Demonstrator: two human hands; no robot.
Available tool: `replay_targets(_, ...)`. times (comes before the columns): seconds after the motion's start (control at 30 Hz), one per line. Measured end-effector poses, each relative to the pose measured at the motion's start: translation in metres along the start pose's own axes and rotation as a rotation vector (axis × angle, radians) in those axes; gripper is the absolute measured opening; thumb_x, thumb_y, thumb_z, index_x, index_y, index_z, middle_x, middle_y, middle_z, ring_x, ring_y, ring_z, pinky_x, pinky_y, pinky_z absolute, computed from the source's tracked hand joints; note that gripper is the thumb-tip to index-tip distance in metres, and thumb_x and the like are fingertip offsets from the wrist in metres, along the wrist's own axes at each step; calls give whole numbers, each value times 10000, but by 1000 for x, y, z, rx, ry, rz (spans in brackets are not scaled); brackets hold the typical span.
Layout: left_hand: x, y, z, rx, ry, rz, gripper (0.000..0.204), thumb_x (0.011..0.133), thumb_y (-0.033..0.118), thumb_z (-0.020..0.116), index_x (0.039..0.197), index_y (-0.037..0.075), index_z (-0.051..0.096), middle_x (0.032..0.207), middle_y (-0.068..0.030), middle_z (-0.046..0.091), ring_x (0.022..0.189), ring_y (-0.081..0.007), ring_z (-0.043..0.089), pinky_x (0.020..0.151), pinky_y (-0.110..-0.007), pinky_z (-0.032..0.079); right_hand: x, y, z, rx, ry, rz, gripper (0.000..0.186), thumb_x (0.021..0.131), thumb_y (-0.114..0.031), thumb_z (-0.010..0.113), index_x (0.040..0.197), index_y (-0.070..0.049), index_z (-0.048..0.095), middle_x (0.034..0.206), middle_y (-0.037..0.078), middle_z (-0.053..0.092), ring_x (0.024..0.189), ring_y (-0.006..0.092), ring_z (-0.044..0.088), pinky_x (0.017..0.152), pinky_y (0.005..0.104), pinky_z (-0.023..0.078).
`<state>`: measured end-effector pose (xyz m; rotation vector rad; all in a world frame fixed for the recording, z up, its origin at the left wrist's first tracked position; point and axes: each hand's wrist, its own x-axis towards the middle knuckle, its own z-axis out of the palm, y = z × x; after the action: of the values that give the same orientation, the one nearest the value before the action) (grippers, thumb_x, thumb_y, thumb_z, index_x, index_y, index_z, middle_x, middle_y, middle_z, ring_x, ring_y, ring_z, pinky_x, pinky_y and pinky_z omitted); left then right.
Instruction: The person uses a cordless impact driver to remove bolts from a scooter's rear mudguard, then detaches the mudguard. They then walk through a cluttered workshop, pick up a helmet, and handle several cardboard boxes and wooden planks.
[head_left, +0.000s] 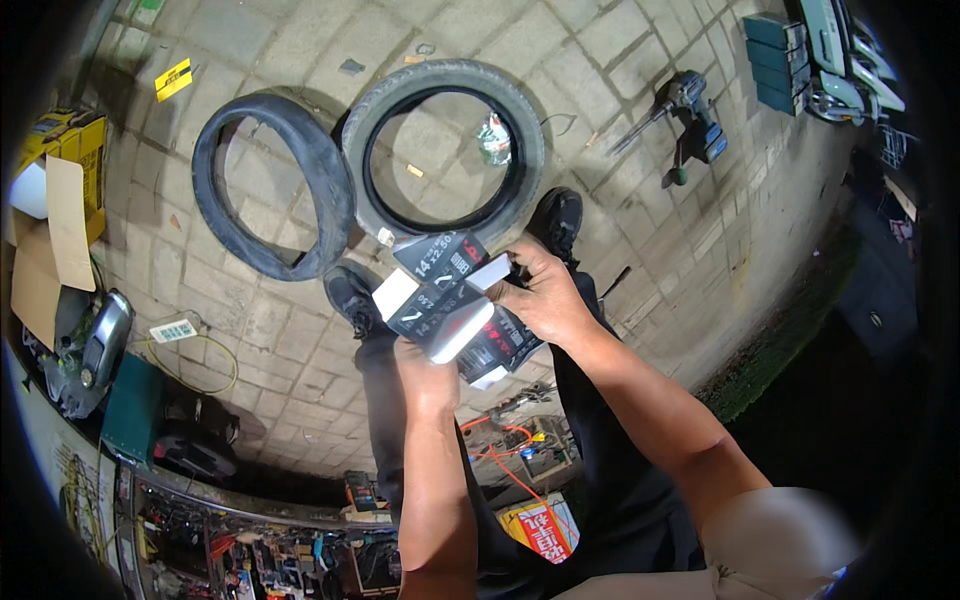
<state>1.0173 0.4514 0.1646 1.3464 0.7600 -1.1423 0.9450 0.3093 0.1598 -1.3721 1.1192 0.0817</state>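
Observation:
A black cardboard box (425,310) with white and red print is held between my two hands, above my knees, with its flaps spread out. My left hand (428,372) grips its near edge from below, most of the fingers hidden behind the card. At the right side, my right hand (548,297) pinches the box by a pale flap; a small dark patch shows between thumb and forefinger, too unclear to name. Just beyond the box lies a tire (531,150), flat on the paving. Touching its left side is a slack black rubber tube or tire (207,170).
A cordless drill (690,110) with a long bit lies at the far right, near a dark green box (775,65) and a scooter (845,60). Left stand an opened yellow carton (90,175) and a green case (130,405). A tool tray (290,570) is near left.

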Motion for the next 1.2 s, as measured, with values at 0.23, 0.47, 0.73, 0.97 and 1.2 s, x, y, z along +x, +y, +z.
replay_targets(0.23,0,0,2,-52,-23,-110,286,861,17,673,1140,19,608,1083,-65,649,929,-156,615,855,-309,480,23,30,-3,15,-209,210,242,934,-197,622,983,38,658,838,26,654,832,68,549,751,255,471)
replay_targets(0.47,3,11,-13,234,143,56,243,896,20,598,1126,-57,586,1062,-84,641,947,-135,583,857,-268,449,163,115,-8,-1542,-74,-139,558,857,-124,520,1404,-183,426,1463,132,365,1025,308,579,778,422,497)
replay_targets(0.73,-1,6,8,201,135,259,271,906,-6,568,1173,-54,573,1124,-81,613,984,-157,555,896,-296,430,113,69,-21,-830,29,23,637,673,-213,760,1211,-40,468,1169,230,505,1019,407,585,842,491,491)
replay_targets(0.97,-171,128,48,294,264,390,268,900,-50,560,1168,-46,546,1113,-89,602,947,-170,568,830,-308,468,-132,-25,-252,-397,316,322,677,643,-397,816,1119,16,568,1111,231,587,1058,397,561,894,430,460)
replay_targets(1.2,-329,279,132,398,221,773,340,857,-118,537,1193,-71,523,1050,-99,626,904,-194,599,799,-320,493,-214,-119,-438,-206,628,342,606,642,-353,850,1001,48,571,951,221,643,858,352,637,772,408,492)
